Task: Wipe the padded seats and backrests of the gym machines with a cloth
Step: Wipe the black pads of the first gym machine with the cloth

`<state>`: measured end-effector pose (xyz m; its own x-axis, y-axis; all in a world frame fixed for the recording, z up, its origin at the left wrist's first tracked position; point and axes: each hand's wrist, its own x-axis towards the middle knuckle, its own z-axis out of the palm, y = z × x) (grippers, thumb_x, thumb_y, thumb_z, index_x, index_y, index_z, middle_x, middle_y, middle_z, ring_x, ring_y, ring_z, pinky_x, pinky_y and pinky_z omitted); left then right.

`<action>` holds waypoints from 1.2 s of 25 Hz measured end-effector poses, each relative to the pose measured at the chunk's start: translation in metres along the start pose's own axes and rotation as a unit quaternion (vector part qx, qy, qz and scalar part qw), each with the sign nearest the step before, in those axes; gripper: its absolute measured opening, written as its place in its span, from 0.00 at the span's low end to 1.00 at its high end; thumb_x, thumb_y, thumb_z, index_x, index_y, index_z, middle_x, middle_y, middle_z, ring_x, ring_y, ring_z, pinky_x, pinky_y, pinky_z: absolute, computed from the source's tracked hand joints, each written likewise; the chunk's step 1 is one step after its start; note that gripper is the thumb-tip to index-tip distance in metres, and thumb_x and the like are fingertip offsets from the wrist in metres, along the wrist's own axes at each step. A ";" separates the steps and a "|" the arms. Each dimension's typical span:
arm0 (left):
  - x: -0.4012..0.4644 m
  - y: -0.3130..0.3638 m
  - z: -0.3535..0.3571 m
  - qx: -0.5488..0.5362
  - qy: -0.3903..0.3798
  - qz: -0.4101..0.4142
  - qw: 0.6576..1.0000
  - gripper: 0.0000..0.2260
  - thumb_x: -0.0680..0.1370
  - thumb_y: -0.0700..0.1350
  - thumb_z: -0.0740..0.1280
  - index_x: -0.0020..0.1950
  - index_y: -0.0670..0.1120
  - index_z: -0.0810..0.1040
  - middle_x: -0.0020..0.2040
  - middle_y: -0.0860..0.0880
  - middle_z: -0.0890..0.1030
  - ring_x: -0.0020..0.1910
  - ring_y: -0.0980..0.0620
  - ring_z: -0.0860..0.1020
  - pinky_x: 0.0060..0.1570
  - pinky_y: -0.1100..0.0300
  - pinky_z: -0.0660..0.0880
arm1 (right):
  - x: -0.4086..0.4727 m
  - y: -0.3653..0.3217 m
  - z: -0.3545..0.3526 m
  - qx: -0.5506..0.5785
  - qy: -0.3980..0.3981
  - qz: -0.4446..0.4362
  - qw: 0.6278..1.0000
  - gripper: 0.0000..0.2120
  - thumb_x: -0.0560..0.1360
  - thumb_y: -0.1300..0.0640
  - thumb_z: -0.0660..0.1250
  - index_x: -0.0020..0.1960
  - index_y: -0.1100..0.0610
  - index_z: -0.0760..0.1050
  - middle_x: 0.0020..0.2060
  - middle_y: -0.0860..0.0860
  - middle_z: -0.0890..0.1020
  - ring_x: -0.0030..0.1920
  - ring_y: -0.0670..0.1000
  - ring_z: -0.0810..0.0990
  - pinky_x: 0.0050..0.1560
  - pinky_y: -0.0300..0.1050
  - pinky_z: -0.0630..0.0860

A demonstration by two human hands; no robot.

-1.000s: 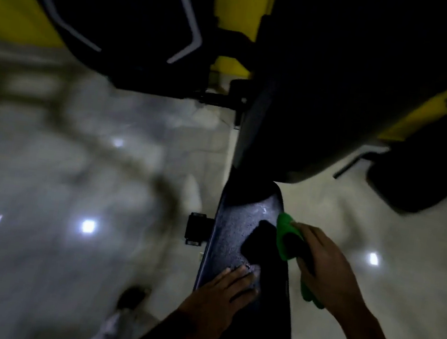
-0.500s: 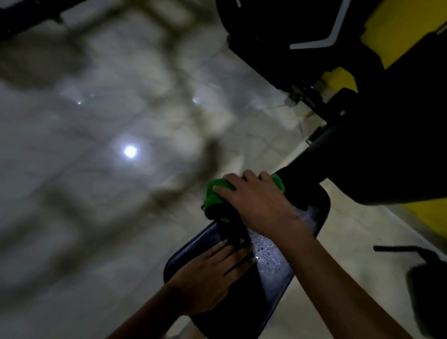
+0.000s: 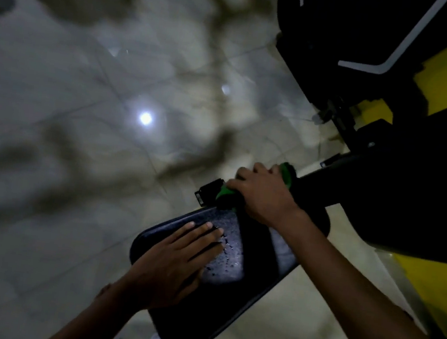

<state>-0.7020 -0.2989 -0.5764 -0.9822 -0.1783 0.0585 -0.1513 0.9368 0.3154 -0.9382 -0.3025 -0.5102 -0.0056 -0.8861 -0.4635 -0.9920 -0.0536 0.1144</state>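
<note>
2 hands (image 3: 174, 262), 1 cloth (image 3: 226, 193), 1 seat (image 3: 231, 305)

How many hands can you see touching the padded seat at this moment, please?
2. The left hand lies flat on the near part of the padded seat; the right hand presses the green cloth onto its far end.

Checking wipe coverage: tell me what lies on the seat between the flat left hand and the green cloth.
Head view: only bare seat pad, speckled with droplets, between the left hand and the green cloth under the right hand.
</note>
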 end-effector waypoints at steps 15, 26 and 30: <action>0.009 -0.001 -0.004 0.004 -0.007 0.008 1.000 0.21 0.79 0.51 0.55 0.70 0.45 0.67 0.73 0.43 0.67 0.74 0.45 0.61 0.70 0.49 0.57 | -0.117 0.017 0.085 0.201 0.174 0.301 0.916 0.46 0.49 0.67 0.77 0.66 0.52 0.72 0.63 0.60 0.76 0.49 0.65 0.80 0.46 0.61 0.78; 0.014 -0.026 -0.013 -0.014 -0.040 0.116 0.992 0.24 0.78 0.53 0.58 0.72 0.44 0.66 0.73 0.42 0.66 0.73 0.45 0.61 0.69 0.51 0.58 | -0.133 -0.012 0.093 0.281 0.191 0.355 0.871 0.47 0.54 0.71 0.72 0.70 0.46 0.67 0.67 0.59 0.70 0.49 0.66 0.74 0.44 0.62 0.78; 0.017 -0.037 -0.017 -0.013 -0.055 0.152 0.987 0.25 0.78 0.53 0.57 0.72 0.43 0.66 0.73 0.41 0.66 0.73 0.44 0.62 0.68 0.50 0.60 | -0.112 -0.014 0.081 0.239 0.175 0.429 0.854 0.39 0.63 0.68 0.71 0.71 0.48 0.68 0.69 0.58 0.69 0.54 0.66 0.71 0.50 0.62 0.76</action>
<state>-0.7109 -0.3418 -0.5709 -0.9881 0.1448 0.0511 0.1535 0.9340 0.3225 -0.9336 -0.1652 -0.5311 -0.8003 -0.5928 -0.0899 -0.5806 0.8037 -0.1306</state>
